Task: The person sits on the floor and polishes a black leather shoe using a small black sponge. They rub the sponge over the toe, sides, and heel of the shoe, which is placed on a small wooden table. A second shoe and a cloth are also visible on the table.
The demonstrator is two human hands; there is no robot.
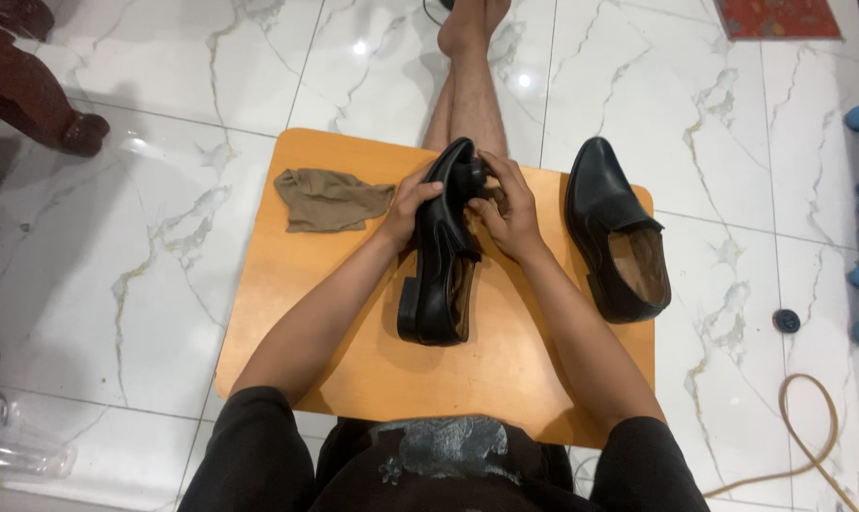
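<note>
Both hands, left hand [412, 204] and right hand [507, 210], grip one glossy black shoe [441, 261], tipped sideways.

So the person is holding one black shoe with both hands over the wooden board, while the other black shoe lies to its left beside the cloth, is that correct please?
Not quite. The head view shows the other black shoe lying to the right of the held black shoe, away from the cloth. The rest holds: the left hand and right hand both grip that shoe over the wooden board.
</note>
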